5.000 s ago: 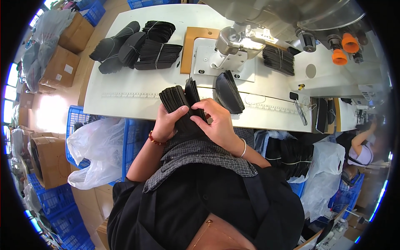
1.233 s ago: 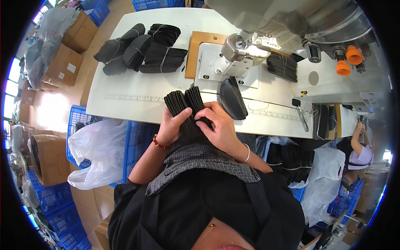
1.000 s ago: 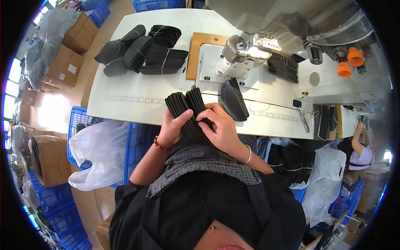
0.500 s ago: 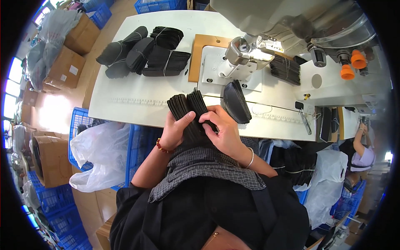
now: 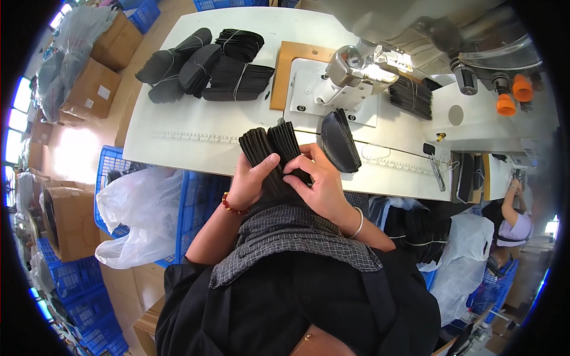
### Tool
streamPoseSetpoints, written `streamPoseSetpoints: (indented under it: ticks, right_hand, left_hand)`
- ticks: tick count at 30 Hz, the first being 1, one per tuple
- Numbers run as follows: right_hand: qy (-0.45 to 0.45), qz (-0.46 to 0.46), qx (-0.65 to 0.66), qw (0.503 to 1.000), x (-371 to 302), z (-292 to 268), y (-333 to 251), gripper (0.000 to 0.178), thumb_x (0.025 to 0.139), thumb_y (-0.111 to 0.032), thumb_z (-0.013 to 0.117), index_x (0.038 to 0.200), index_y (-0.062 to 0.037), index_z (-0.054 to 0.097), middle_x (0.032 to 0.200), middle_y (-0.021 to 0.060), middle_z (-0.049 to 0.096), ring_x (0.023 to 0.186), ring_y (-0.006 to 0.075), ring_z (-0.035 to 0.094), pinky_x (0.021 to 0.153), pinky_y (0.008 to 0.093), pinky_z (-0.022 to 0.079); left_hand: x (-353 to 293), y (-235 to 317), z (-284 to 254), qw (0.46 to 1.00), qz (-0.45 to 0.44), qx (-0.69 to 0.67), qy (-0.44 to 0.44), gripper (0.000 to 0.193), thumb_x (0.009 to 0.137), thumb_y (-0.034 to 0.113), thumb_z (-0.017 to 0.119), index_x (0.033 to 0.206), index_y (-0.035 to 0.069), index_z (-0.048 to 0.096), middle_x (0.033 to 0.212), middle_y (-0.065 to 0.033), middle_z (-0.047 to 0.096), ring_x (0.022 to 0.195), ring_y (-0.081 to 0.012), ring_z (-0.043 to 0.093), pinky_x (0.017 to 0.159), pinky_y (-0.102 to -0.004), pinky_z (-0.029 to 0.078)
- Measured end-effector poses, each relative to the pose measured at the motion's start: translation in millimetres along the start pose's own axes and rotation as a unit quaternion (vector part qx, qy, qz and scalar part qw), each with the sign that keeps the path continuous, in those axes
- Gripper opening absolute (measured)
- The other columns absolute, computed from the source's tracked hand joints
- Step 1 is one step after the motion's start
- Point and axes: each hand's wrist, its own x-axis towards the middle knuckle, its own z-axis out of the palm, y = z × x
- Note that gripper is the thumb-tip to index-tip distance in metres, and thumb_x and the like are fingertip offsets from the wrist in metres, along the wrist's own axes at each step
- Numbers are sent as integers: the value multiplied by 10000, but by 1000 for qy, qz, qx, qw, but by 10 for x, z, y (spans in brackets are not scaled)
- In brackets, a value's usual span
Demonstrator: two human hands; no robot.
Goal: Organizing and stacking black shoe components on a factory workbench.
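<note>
Over the table's near edge I hold a thick stack of black fabric pieces (image 5: 256, 146), fanned into two parts with their upper ends pointing away from me. My left hand (image 5: 248, 185) is wrapped round the left part, its thumb lying across the front. On the right part (image 5: 284, 141), my right hand (image 5: 322, 185) has thumb and forefinger pinched together at the pieces' edge. The lower ends of the stack are in shadow against my checked apron (image 5: 291, 228). Just beyond my right hand, a half-round black stack (image 5: 339, 142) lies on the table.
A sewing machine (image 5: 350, 77) stands at the far middle of the white table (image 5: 196, 121). Tied black bundles (image 5: 237, 82) lie at the far left, another bundle (image 5: 409, 97) right of the machine. Thread snips (image 5: 436, 169) lie right. Blue crates (image 5: 107, 163) with plastic bags flank me.
My view has shifted slightly. Both hands keep their hold on the stack; the right thumb and forefinger have drawn closer together at its edge.
</note>
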Motion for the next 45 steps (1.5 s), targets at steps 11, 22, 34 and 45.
streamPoseSetpoints:
  ticks: [11,22,34,45]
  right_hand:
    - [3,2,35,999,29,3,55,191,791,-11,756,923,-122,673,1075,88,599,847,240,650,696,347,522]
    - [2,-6,-4,1000,15,22,20,214,802,-66,779,976,-136,675,1107,106,600,872,255,665,709,348,538]
    - [7,-22,-25,999,-2,45,18,226,779,-116,825,947,-123,674,1103,86,590,877,259,657,721,366,527]
    - [-7,15,12,1000,13,42,7,223,770,-33,809,951,-80,688,1078,116,582,976,273,640,821,349,527]
  left_hand:
    - [-10,40,35,1000,-3,-16,3,370,982,53,663,1329,12,545,1162,-75,676,1025,-153,662,871,-326,571]
    - [5,0,4,1000,13,-10,7,356,982,48,657,1322,10,556,1153,-62,677,1009,-139,661,858,-308,564]
    - [4,-24,6,1000,21,4,-18,327,991,64,648,1298,-11,563,1142,-72,682,1009,-145,661,871,-315,565]
    - [9,18,11,1000,-5,-2,-3,292,1001,105,651,1264,7,571,1124,-71,683,986,-148,665,822,-317,578]
